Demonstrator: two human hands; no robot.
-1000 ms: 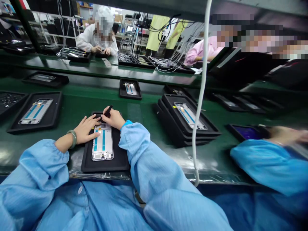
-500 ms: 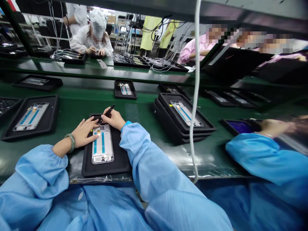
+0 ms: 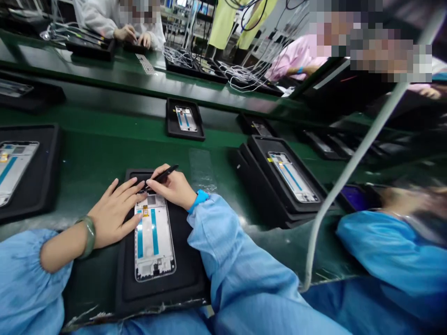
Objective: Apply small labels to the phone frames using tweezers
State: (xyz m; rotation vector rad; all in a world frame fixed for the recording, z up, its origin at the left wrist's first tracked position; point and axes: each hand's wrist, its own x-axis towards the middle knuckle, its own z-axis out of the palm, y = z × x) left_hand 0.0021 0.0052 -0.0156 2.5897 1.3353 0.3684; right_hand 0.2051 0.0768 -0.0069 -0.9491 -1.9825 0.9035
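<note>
While working over a black tray (image 3: 131,291) at the near edge of the green table (image 3: 101,158), hands apart, not touching each other. Left hand (image 3: 113,216) flat, fingers spread across the top end of a white-and-teal phone frame (image 3: 153,237); jade bangle (image 3: 87,236) on the wrist. Right hand (image 3: 172,187) pinching a slim black pen-shaped tool (image 3: 164,174), tip close to the left fingertips; blue wristband (image 3: 198,201) just behind. Phone frame face up in the middle of the tray, long side pointing toward the table's far edge.

Clear plastic strip (image 3: 201,170) flat on the table, just beside the tray. Farther toward the far edge, a second black tray (image 3: 171,118) holding a similar frame. Near the table's left edge, a third tray (image 3: 47,177), and to the right a stack of black trays (image 3: 251,186). White cable (image 3: 352,167) slanting across the right side of the view. At the right edge, a co-worker's blue sleeve (image 3: 391,246) and blurred hand (image 3: 405,197) beside a dark screen (image 3: 354,197). Beyond, a second green table (image 3: 104,70), with bundled white cables (image 3: 178,56) and a co-worker in white (image 3: 94,11) handling a tray.
</note>
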